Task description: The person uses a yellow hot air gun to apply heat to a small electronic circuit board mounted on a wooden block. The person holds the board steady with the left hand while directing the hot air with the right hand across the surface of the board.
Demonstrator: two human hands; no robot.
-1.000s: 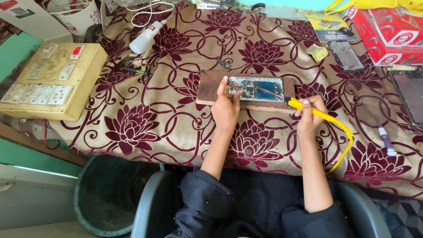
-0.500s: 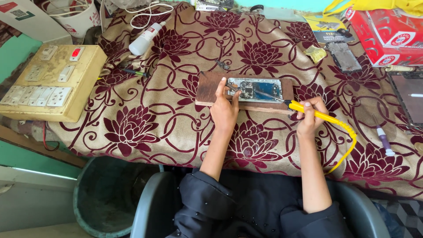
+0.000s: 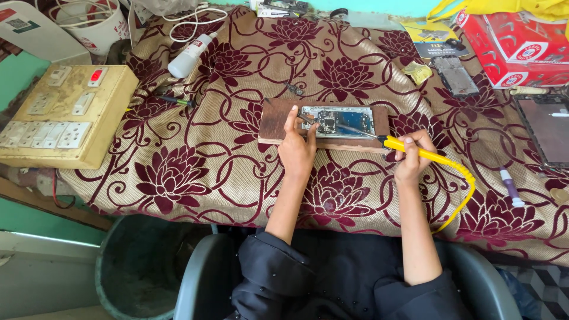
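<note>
Moved little since a second ago: right hand (image 3: 413, 155) shifted slightly left, bringing the tip of the yellow soldering iron (image 3: 415, 150) closer over the opened phone (image 3: 339, 121); left hand (image 3: 296, 148) kept in place at the phone's near left corner.

Right grip pressed together around the yellow handle, pen-fashion, thin metal tip reaching up and left onto the exposed circuit board. Yellow cord (image 3: 463, 198) looping from the handle's rear down and round toward the worktop's near edge. Left grip partly spread: fingers extended, fingertips resting on the wooden block (image 3: 276, 120) and against the phone's left end, thumb touching the phone's near edge; possibly pinching a small dark tool there, too small to tell.

Opened phone lying flat, lengthwise, on the wooden block, near the middle of the worktop, board side up. All set on a tan cloth with maroon flowers (image 3: 195, 172).

Farther out: a small screwdriver (image 3: 176, 101) and a white bottle (image 3: 191, 54) left of the block; a cream switchboard box (image 3: 62, 114) at the far left. On the right, another bare phone frame (image 3: 454, 76), a dark screen panel (image 3: 548, 129), a red carton (image 3: 515, 44), a small purple-tipped tube (image 3: 510, 185). Below the worktop edge, a dark bucket (image 3: 139, 266) and dark sleeves (image 3: 278, 278).
</note>
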